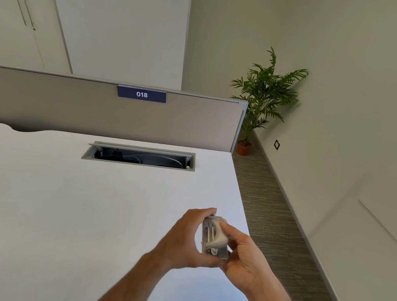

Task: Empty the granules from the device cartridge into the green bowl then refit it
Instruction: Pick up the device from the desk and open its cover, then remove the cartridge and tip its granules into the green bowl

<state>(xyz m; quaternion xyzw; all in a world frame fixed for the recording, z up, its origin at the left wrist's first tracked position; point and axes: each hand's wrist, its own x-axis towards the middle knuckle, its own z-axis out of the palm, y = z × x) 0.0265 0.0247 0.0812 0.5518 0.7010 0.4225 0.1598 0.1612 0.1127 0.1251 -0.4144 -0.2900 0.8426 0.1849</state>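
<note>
A small grey-white device (214,238) with metal rods on its face is held upright above the white desk (73,199), near the desk's right edge. My left hand (185,238) wraps its left side, with the fingers curled over the top. My right hand (243,255) grips it from the right, and the thumb presses on its rounded front part. I cannot tell the cartridge apart from the device body. No green bowl and no granules are in view.
An open cable hatch (139,156) with wires inside is set into the desk's far side. A grey partition (76,108) labelled 018 stands behind it. A potted plant (262,96) stands on the carpet beyond the desk's right edge.
</note>
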